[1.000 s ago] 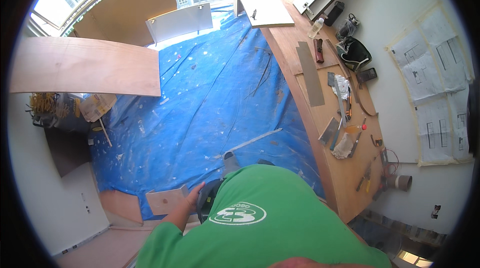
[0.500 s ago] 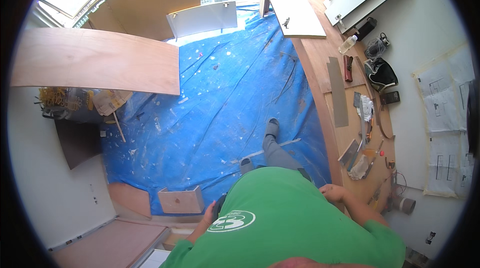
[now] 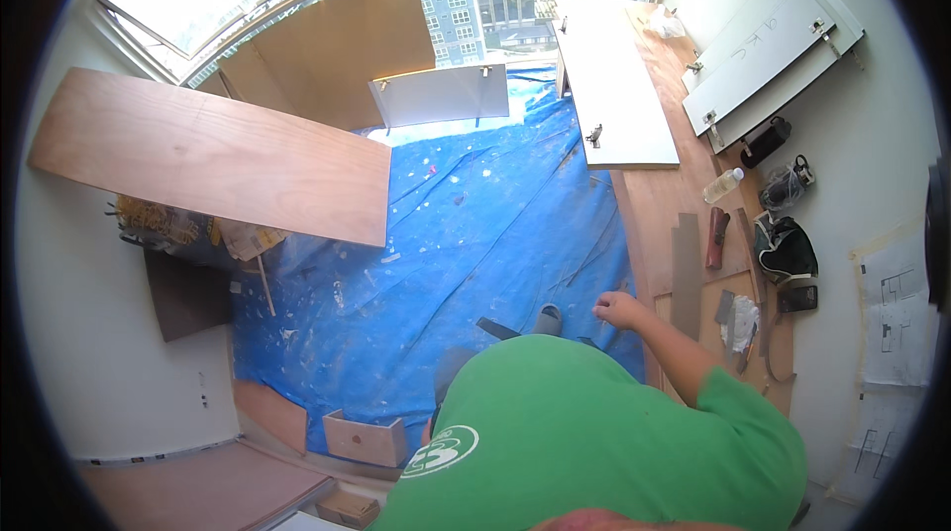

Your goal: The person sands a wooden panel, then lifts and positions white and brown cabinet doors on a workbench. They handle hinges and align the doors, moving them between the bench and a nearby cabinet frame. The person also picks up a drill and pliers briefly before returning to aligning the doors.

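Note:
My right hand (image 3: 616, 310) is out in front of me over the blue sheet, beside the workbench's near edge. Its fingers are curled together; whether anything small is in them does not show. Only a sliver of my left hand (image 3: 429, 429) shows past the green shirt (image 3: 594, 422), and its fingers are hidden. A dark, flat strip-like thing (image 3: 495, 328) sticks out by my legs; I cannot tell what it is. One slippered foot (image 3: 550, 319) stands on the sheet. Nearest my right hand on the bench is a long grey-brown strip (image 3: 686, 278).
A wooden workbench (image 3: 644, 224) runs along the right, bearing a white cabinet door (image 3: 619, 85), a bottle (image 3: 723, 185), a red tool case (image 3: 716, 238) and hand tools. A large plywood panel (image 3: 218, 155) juts out at left. Blue sheeting (image 3: 475, 244) covers the floor; a wooden box (image 3: 365, 439) stands near left.
The view has tilted up toward the window. My right hand has moved from beside my waist to out in front. My left hand, seen with a dark object before, is now mostly behind my body.

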Action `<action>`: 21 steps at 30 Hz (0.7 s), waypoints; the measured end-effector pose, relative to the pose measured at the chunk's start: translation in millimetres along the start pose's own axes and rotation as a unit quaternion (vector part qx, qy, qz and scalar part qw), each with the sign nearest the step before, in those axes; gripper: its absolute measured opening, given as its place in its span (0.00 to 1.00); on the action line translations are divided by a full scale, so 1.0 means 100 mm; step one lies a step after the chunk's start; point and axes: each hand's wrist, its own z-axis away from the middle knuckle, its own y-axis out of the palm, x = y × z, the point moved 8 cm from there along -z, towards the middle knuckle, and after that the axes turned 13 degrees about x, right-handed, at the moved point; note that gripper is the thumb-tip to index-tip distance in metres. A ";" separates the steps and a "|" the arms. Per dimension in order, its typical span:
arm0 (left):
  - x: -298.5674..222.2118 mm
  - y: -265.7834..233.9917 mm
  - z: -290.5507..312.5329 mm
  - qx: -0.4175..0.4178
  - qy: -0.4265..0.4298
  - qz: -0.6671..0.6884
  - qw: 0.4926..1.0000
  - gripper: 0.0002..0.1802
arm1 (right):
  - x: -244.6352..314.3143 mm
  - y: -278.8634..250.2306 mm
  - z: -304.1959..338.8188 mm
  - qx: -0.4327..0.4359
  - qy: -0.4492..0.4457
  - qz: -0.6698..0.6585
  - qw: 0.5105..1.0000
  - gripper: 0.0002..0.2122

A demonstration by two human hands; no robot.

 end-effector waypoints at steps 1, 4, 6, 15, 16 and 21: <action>-0.10 0.04 -0.06 -0.006 -0.004 -0.014 1.000 0.23 | 0.03 -0.14 -0.02 -0.009 0.001 -0.015 1.000 0.16; -0.45 0.11 -0.24 -0.023 -0.014 -0.059 0.998 0.22 | -0.09 -0.46 -0.09 -0.037 0.009 -0.030 0.999 0.16; -0.67 0.14 -0.37 -0.032 -0.025 -0.091 0.995 0.22 | -0.27 -0.50 -0.16 -0.043 0.032 -0.042 0.998 0.16; -1.93 0.04 -1.17 -0.025 -0.049 -0.233 0.971 0.20 | -0.81 0.01 -0.22 -0.032 0.153 -0.171 0.973 0.14; -2.10 0.04 -1.31 -0.015 -0.054 -0.255 0.965 0.19 | -0.87 0.08 -0.23 -0.027 0.157 -0.184 0.970 0.13; -2.95 -0.07 -2.00 0.055 -0.076 -0.389 0.916 0.18 | -1.11 0.17 -0.28 -0.124 0.209 -0.278 0.929 0.11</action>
